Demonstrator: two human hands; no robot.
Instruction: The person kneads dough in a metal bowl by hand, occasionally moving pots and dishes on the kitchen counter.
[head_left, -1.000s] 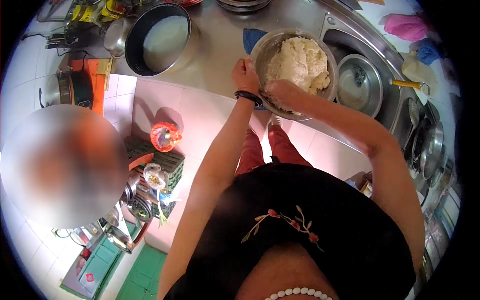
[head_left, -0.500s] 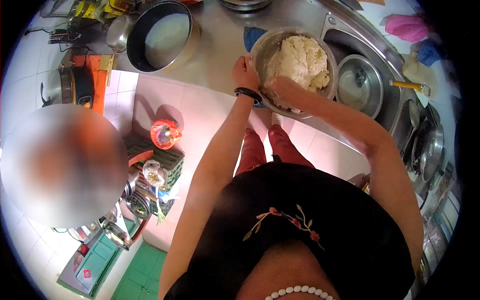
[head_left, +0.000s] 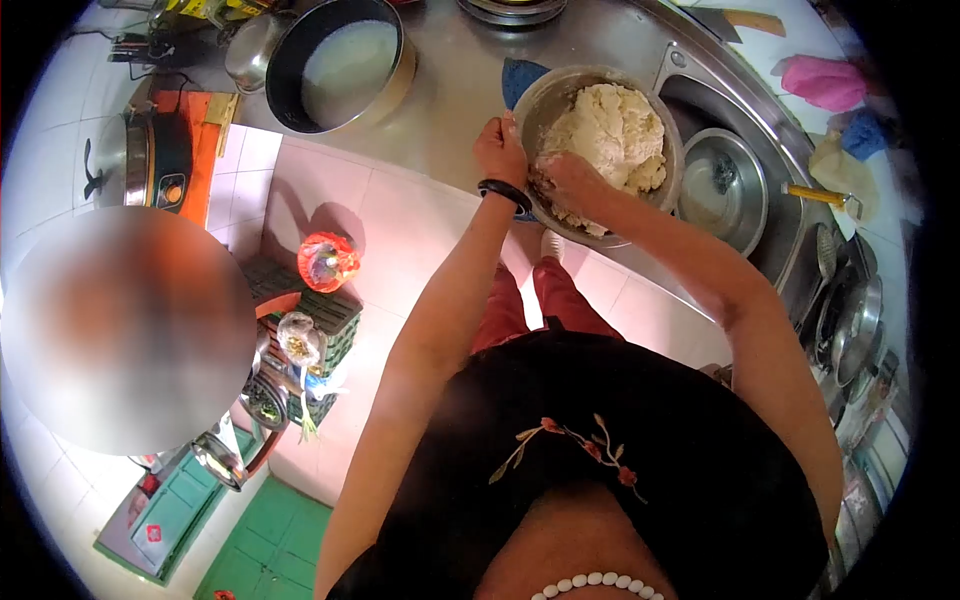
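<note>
A metal bowl with pale, floury dough in it stands at the front edge of the steel counter, beside the sink. My left hand, with a dark band at the wrist, is closed on the bowl's left rim. Inside the bowl, at its lower left, my right hand has its fingers curled against the inner wall, next to the dough. Whether those fingers hold any dough is too small to tell. A blue cloth lies partly under the bowl's upper left side.
A dark-lined pot of cloudy liquid stands left on the counter. The sink holds a metal basin. A yellow-handled tool and pink cloth lie beyond. A green crate stands on the floor.
The view has shifted slightly, so the counter items sit a little differently in the frame. My left hand stays on the rim; my right hand remains at the bowl's lower left with small finger movement.
</note>
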